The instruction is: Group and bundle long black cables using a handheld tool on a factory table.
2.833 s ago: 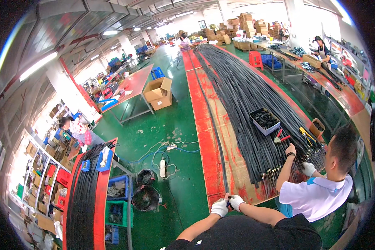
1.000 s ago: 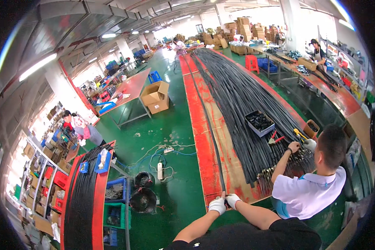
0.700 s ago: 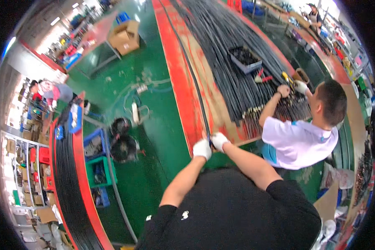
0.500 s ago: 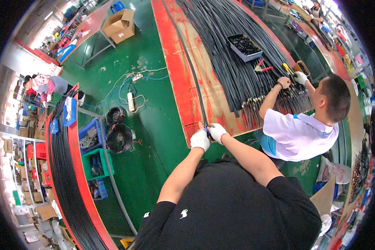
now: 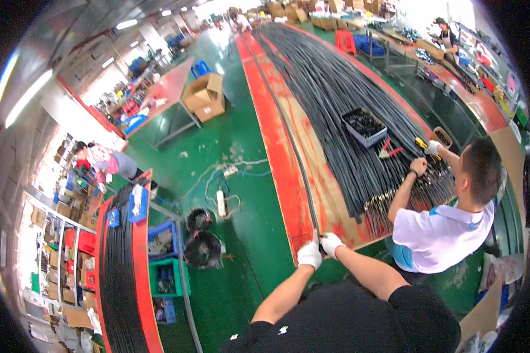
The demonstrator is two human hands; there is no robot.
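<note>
View: tipping up more than half a sec ago, so more of the red table's far end is showing.
Hands: L hand & R hand are staying at the near edge, w/ the same blk cable btwn them.
Meaning: work is prob. staying at this one end, not going along the cable.
L grip: fingers are closing round the near end.
R grip: sitting just beside L, at abt 2 o'clock from it; can't tell if it's pinching.
Cable spot: lying on the table's left side, at 9 o'clock from the big cable pile, w/ brown board showing btwn.
Cable way: long axis is running abt 11 to 5 o'clock, bending a bit; near end is pointing btwn 5 & 6.
Nearby: co-worker is leaning in at 3 o'clock from the hands; gray tray is sitting at 1 o'clock.
</note>
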